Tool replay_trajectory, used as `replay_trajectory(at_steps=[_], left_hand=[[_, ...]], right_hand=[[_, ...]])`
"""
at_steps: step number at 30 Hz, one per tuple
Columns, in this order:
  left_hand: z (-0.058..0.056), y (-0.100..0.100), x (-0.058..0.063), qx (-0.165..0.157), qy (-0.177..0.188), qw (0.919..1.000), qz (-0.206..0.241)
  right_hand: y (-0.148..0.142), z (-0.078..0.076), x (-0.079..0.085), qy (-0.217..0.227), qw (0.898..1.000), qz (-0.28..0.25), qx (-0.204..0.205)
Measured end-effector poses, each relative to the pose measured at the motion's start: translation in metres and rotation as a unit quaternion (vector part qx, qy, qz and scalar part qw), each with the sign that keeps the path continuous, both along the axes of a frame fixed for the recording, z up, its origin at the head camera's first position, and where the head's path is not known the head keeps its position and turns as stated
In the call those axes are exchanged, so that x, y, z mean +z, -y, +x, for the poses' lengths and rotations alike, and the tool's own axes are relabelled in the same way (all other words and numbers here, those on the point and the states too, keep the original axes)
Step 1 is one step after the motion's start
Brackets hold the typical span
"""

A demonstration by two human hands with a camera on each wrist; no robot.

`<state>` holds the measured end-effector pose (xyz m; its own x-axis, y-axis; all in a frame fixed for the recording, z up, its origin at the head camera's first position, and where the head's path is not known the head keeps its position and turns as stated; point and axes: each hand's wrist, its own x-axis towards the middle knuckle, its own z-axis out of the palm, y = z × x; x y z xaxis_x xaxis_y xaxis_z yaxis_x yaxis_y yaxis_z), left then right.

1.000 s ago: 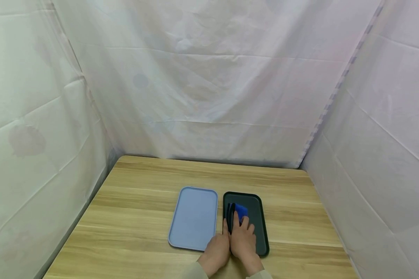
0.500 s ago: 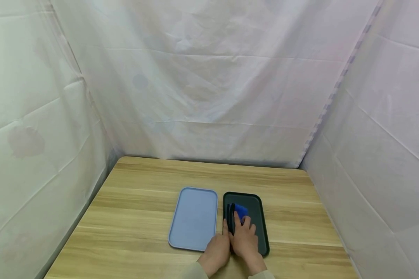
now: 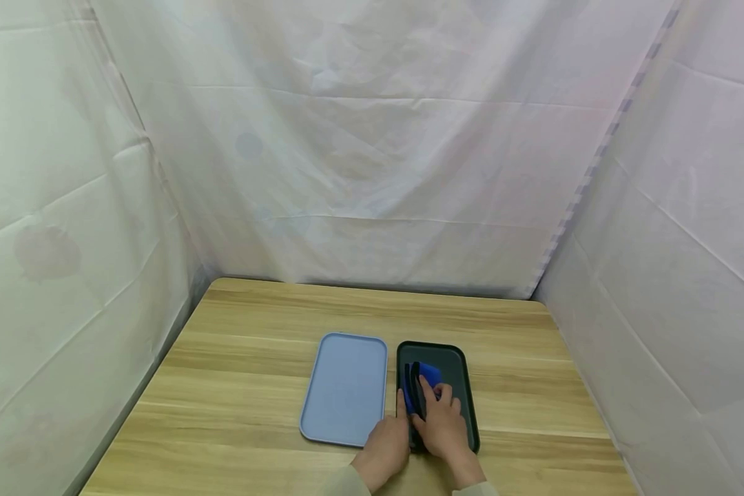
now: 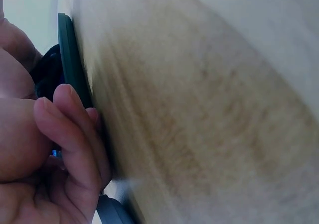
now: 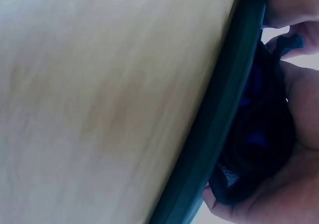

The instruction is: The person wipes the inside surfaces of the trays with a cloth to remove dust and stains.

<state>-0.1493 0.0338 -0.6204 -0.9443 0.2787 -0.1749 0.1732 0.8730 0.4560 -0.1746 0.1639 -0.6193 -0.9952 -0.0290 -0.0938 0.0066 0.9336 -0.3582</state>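
Note:
A folded black-and-blue fabric item [image 3: 417, 386] lies in the dark green tray [image 3: 468, 413], along its left side. My right hand [image 3: 441, 421] grips it from above, with the index finger stretched along a black fold. In the right wrist view, the black fabric [image 5: 279, 149] curls round a blue inside under my palm, beside the tray's rim. My left hand [image 3: 387, 441] is at the tray's near left side, its index finger straight along the edge there. The left wrist view shows its other fingers [image 4: 75, 134] bent loosely, close to the table.
A light blue tray [image 3: 345, 389] lies just left of the dark green one on the wood-grain table [image 3: 254, 386]. White cloth walls [image 3: 372, 172] stand behind the table and on both sides.
My right hand has shifted slightly right, drawing the black fold with it, so more blue shows between the black strips. My left hand has stayed nearly still.

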Motion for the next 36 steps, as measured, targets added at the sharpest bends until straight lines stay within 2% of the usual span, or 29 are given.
replay_trajectory(at_steps=[6,19,36], left_hand=[[0.001,-0.001,0.002,0.007,0.009,0.9999,0.002],[-0.001,-0.002,-0.004,0.012,0.023,0.9997,0.001],[-0.001,-0.001,-0.004,0.010,0.017,0.9998,0.009]], right_hand=[[-0.005,-0.001,-0.002,-0.001,1.000,-0.006,0.003],[-0.017,-0.001,-0.005,0.008,1.000,-0.016,-0.006],[-0.030,-0.001,-0.004,0.017,0.999,-0.028,-0.017]])
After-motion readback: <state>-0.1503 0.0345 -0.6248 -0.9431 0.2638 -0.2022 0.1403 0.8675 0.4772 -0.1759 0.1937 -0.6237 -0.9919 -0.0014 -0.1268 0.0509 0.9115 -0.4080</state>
